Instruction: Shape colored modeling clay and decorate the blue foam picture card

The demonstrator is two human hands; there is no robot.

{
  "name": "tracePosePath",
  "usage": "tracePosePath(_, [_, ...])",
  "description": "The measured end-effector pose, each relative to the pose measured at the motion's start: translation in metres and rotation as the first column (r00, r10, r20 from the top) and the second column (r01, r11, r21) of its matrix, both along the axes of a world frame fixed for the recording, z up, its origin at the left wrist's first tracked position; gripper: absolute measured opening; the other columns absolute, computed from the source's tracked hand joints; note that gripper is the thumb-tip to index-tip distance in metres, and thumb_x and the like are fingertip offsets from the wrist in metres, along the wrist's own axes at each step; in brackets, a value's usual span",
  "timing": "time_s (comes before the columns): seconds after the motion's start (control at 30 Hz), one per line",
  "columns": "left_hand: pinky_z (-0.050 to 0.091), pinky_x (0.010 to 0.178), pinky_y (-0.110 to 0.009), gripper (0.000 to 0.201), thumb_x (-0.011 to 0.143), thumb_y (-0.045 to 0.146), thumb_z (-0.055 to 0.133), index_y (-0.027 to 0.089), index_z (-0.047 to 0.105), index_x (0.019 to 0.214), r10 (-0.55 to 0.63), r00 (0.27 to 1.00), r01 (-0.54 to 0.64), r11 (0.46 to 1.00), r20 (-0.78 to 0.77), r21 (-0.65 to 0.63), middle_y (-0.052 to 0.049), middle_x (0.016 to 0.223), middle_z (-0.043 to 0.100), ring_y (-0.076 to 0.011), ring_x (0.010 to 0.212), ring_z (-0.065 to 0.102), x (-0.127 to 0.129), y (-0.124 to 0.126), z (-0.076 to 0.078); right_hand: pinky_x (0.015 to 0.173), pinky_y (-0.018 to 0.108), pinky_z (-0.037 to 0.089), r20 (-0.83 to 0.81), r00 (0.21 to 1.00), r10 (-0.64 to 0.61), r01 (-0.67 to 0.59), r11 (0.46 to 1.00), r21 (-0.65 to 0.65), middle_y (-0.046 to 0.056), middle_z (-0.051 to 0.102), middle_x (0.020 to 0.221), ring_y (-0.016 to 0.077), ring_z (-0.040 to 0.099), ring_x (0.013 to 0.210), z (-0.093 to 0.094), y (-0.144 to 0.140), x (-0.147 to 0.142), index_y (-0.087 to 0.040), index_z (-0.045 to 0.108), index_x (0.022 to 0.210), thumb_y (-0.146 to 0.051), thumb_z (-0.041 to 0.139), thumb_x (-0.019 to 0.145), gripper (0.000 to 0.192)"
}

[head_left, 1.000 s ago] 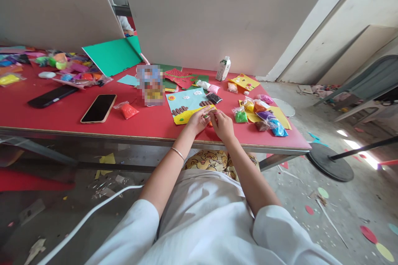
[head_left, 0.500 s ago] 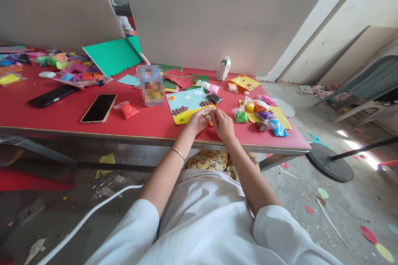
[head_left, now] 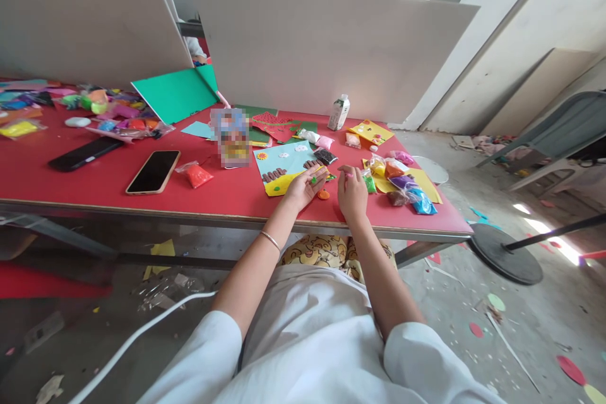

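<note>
Head view, left hand (head_left: 305,186): grip pinching a small green clay bit (head_left: 313,180) over the craft card (head_left: 284,167) on the red worktop (head_left: 95,183).
Head view, right hand (head_left: 353,188): fingers loosely curled, grip state unclear, just beside the clay bags (head_left: 402,183).
Between the hands: orange clay piece (head_left: 324,194).

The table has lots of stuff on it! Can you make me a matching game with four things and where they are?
Things:
1. phone with tan case
2. white bottle
3. orange clay bag
4. green clay bit

Places:
A. at the left hand's fingers
B. far side of the table, by the white board
C. just right of the phone
D. lying flat, screen up, left of the orange bag

Pairs: 1-D, 2-B, 3-C, 4-A
</note>
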State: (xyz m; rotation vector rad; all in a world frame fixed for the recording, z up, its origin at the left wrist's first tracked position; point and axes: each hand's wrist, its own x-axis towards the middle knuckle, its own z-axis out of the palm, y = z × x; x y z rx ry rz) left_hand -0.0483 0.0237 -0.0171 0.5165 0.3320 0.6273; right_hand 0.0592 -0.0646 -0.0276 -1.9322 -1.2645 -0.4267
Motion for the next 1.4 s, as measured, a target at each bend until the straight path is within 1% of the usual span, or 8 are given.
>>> tracePosePath(0.2, [0.044,0.104,-0.028,0.059,0.081,-0.001,0.032,0.008,0.041,0.139,0.058,0.998,-0.059,0.997,0.013,0.057,-0.014,0.135,0.055,-0.0172,0.121,0.056,-0.012,0.006,0.003,0.088,0.044,0.039,0.124,0.992,-0.009,0.06,0.908,-0.416,0.012,0.062,0.115,0.031,0.049,0.111,-0.003,-0.007,0.029,-0.021,0.064,0.111,-0.011,0.042,0.086,0.035])
tracePosePath(0.33, [0.044,0.103,-0.028,0.062,0.08,0.0,0.034,0.012,0.042,0.14,0.134,0.991,-0.132,0.982,-0.007,0.135,-0.012,0.136,0.055,-0.0165,0.124,0.054,-0.023,0.014,0.008,0.087,0.046,0.041,0.06,0.998,-0.03,0.043,0.971,-0.233,0.013,0.063,0.109,0.0306,0.051,0.107,0.005,0.001,0.028,-0.022,0.07,0.103,-0.01,0.045,0.083,0.034])
tracePosePath(0.5, [0.043,0.105,-0.032,0.067,0.076,0.002,0.037,0.019,0.043,0.14,0.207,0.976,-0.184,0.945,-0.06,0.269,-0.008,0.135,0.056,-0.0174,0.13,0.048,-0.034,0.018,0.017,0.073,0.03,0.049,-0.266,0.917,0.297,-0.327,0.942,-0.075,0.007,0.07,0.095,0.0182,0.063,0.079,0.029,0.031,-0.015,-0.02,0.071,0.095,-0.029,0.055,0.086,0.021])
tracePosePath(1.03, [0.036,0.109,-0.036,0.061,0.071,0.008,0.042,0.014,0.054,0.131,0.248,0.962,-0.187,0.903,-0.114,0.386,-0.011,0.132,0.059,-0.0219,0.129,0.049,-0.066,0.025,0.002,0.061,0.023,0.042,-0.464,0.81,0.36,-0.464,0.876,-0.129,0.004,0.074,0.076,0.0155,0.063,0.07,0.034,0.061,-0.059,-0.017,0.075,0.083,-0.036,0.064,0.081,0.022])
tracePosePath(1.13, [0.037,0.107,-0.034,0.049,0.079,0.015,0.044,0.019,0.058,0.125,0.402,0.905,-0.262,0.784,-0.139,0.562,-0.008,0.132,0.059,-0.0215,0.127,0.051,-0.075,0.031,-0.001,0.06,0.023,0.042,-0.477,0.815,0.33,-0.459,0.869,-0.184,0.003,0.073,0.072,0.0154,0.063,0.069,0.034,0.065,-0.055,-0.017,0.076,0.078,-0.037,0.067,0.077,0.022])
tracePosePath(1.23, [0.04,0.103,-0.032,0.038,0.081,0.02,0.05,0.023,0.061,0.118,0.664,0.738,-0.304,0.489,-0.122,0.818,-0.007,0.128,0.061,-0.0205,0.118,0.056,-0.091,0.036,-0.007,0.056,0.023,0.041,-0.465,0.841,0.278,-0.444,0.846,-0.297,0.002,0.071,0.067,0.0149,0.061,0.063,0.034,0.067,-0.05,-0.017,0.075,0.073,-0.039,0.069,0.074,0.023])
tracePosePath(1.3, [0.043,0.098,-0.031,0.032,0.082,0.02,0.052,0.022,0.063,0.112,0.776,0.621,-0.232,0.322,-0.115,0.918,-0.007,0.119,0.064,-0.0204,0.11,0.059,-0.101,0.037,-0.01,0.053,0.023,0.039,-0.449,0.854,0.262,-0.443,0.819,-0.365,0.002,0.07,0.064,0.0145,0.06,0.06,0.032,0.068,-0.049,-0.017,0.075,0.071,-0.037,0.07,0.073,0.02])
tracePosePath(1.4, [0.046,0.092,-0.032,0.028,0.083,0.017,0.049,0.022,0.064,0.105,0.843,0.525,-0.094,0.197,-0.119,0.976,-0.007,0.111,0.066,-0.0208,0.104,0.059,-0.11,0.034,-0.012,0.051,0.023,0.038,-0.432,0.861,0.267,-0.453,0.79,-0.413,0.003,0.069,0.062,0.0139,0.058,0.057,0.028,0.068,-0.049,-0.017,0.074,0.069,-0.033,0.069,0.074,0.017])
